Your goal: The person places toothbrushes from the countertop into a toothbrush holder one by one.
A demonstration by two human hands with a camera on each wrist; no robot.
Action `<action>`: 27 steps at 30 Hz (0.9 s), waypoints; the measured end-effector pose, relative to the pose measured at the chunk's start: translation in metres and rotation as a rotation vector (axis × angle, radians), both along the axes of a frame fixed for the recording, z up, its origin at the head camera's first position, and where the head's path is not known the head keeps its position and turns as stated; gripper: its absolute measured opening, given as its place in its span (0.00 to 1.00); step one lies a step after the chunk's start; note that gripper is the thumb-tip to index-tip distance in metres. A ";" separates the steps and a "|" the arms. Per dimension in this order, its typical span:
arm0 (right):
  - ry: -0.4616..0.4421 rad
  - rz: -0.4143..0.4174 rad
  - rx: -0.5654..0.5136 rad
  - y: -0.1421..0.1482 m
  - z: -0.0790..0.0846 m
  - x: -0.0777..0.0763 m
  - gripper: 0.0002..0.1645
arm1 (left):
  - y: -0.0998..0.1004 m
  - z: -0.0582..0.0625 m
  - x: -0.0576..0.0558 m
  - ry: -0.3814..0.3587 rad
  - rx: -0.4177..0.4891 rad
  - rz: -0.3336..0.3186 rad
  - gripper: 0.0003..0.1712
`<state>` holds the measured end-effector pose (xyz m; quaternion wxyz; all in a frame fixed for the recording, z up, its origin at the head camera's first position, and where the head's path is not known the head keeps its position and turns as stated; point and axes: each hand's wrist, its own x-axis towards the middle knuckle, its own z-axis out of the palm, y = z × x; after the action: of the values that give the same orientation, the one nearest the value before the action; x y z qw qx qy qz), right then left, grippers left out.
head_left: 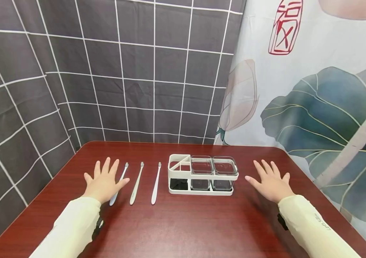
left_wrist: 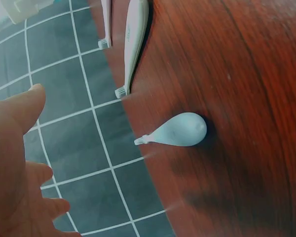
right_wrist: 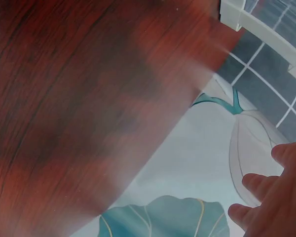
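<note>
My left hand (head_left: 103, 183) is spread with straight fingers at the left, holding nothing. Just beside its thumb lies a light blue toothbrush (head_left: 114, 198), partly covered by the hand. To the right are a pale green toothbrush (head_left: 135, 190) and a white toothbrush (head_left: 155, 188), heads pointing away from me. In the left wrist view, the blue toothbrush (left_wrist: 183, 129) shows its rounded handle end. A white toothbrush holder (head_left: 200, 192) with two clear cups (head_left: 224, 166) stands right of the brushes. My right hand (head_left: 272, 184), fingers also straight, is right of the holder and apart from it.
Everything stands on a reddish-brown wooden table (head_left: 183, 229). A dark grey curtain with white grid lines (head_left: 138, 89) hangs behind and at the left. On the right hangs a white cloth (head_left: 266, 89) printed with leaves. The holder's left side has a divided top opening.
</note>
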<state>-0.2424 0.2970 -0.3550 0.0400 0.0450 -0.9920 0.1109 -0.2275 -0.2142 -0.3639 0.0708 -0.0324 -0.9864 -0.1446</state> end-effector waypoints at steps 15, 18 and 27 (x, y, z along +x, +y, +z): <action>0.097 0.049 -0.058 -0.009 0.002 -0.005 0.48 | -0.006 -0.003 -0.002 -0.007 0.032 0.009 0.50; 0.129 0.070 -0.094 -0.011 0.002 -0.007 0.45 | -0.007 -0.005 -0.004 -0.021 0.054 0.015 0.51; 0.137 0.106 -0.192 -0.022 -0.001 -0.010 0.43 | -0.011 -0.008 -0.009 -0.058 0.126 0.034 0.54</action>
<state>-0.2527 0.2751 -0.3561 0.1061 0.1010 -0.9679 0.2041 -0.2369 -0.2251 -0.3715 0.0466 -0.0070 -0.9774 -0.2059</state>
